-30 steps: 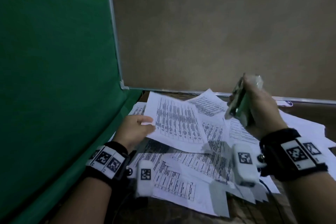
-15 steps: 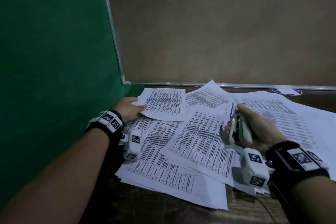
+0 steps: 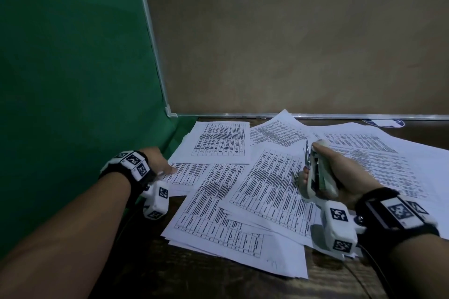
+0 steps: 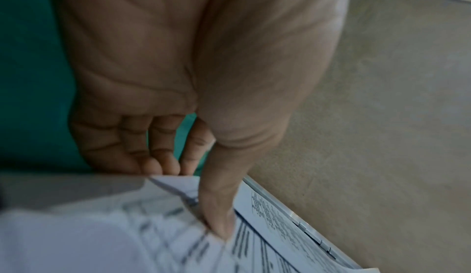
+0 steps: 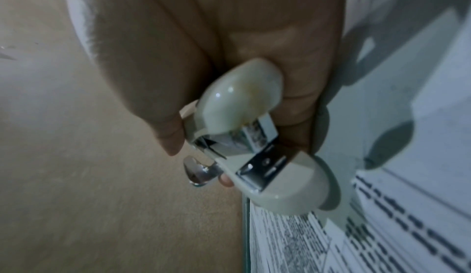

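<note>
Several printed sheets of tables lie overlapping on a dark wooden table (image 3: 184,281). My left hand (image 3: 161,164) is at the pile's left edge and pinches one sheet (image 3: 187,173). In the left wrist view its thumb (image 4: 219,215) lies on top of the sheet (image 4: 163,235) and the fingertips (image 4: 158,164) go behind the paper's edge. My right hand (image 3: 340,172) grips an off-white stapler (image 3: 318,175) with metal parts, nose pointing away, just above the middle sheets. The right wrist view shows the stapler (image 5: 242,104) wrapped by fingers and thumb.
A green cloth (image 3: 73,80) hangs close on the left and reaches the table. A brown board with a metal frame (image 3: 291,115) stands behind the papers. One sheet (image 3: 220,143) lies on top at the far left. A round sticker (image 3: 384,123) lies at the back right.
My left hand laid its lifted sheet down at the far left, then drew back to the sheet below. My right hand came down with the stapler from mid-air to just over the papers.
</note>
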A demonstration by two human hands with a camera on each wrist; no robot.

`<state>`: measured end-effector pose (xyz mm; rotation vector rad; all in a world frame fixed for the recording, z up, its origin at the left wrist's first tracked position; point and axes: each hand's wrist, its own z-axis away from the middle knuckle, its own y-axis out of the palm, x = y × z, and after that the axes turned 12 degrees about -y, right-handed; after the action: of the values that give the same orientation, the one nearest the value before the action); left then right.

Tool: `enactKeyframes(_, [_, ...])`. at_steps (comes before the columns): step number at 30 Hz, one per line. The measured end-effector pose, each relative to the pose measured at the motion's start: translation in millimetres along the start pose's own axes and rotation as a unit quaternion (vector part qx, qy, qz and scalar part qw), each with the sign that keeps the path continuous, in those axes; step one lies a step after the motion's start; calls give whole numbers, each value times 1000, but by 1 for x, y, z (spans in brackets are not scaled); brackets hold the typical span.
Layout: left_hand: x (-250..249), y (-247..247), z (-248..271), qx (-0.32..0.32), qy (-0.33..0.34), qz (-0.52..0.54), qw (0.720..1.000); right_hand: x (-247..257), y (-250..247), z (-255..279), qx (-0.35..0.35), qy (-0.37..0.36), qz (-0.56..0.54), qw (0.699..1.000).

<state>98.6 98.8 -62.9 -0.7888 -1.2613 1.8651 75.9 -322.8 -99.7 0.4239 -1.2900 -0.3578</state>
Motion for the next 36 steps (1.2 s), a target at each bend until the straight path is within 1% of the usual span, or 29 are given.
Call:
enactKeyframes(2, [2,1,5,11,18,3,1000,-1,-1,-1,-1,-4,8,1000])
enactKeyframes(4, [2,1,9,20,29,31,999,-1,-1,-2,-1,-7,15,1000])
enactKeyframes(7, [-2,3,17,22,11,48,999,-1,-1,-2,-6,-3,2,1000])
enactKeyframes(10, [-9,4,24,22,2,12,1000,0,1,-1,-6,-3,-6,1000])
enactKeyframes(12, [-7,5,24,18,-7,-16,1000,1,2,1,-3,-9,8,1000])
enactKeyframes(15, [9,4,17,11,-19,-27,999,0,0,-1,-6,-14,18,1000])
enactKeyframes(18, [27,-3,17,5,-17,-46,999,-1,-3,-4,-8,-18,28,999])
enactKeyframes(20, [41,-13,19,-10,-10,-10,1000,-1,-4,-4,-11,-22,30,999])
enactKeyframes(23, [66,-34,25,-15,-2,118,993,0,-2,-2,-12,-31,40,999])
enactKeyframes(25, [82,-49,37,-23,-11,229,973,0,0,0,-16,-38,59,997])
enactKeyframes(26, [89,-58,45,-36,-16,293,955,-1,0,0,-16,-43,61,997])
enactKeyframes(28, [97,-76,67,-83,-9,368,926,0,0,2,-11,-53,65,996])
enactKeyframes(29, [98,-86,80,-103,6,391,914,0,2,4,-8,-55,66,996])
enactKeyframes(31, [97,-104,108,-118,50,444,887,0,5,5,-6,-62,69,996])
enactKeyframes(34, [77,-125,140,-144,118,502,845,3,7,10,-5,-74,85,994])
enactKeyframes(35, [68,-131,148,-144,136,528,826,4,10,15,1,-71,91,993])
enactKeyframes(36, [59,-135,154,-128,150,564,802,5,14,20,9,-71,97,993])
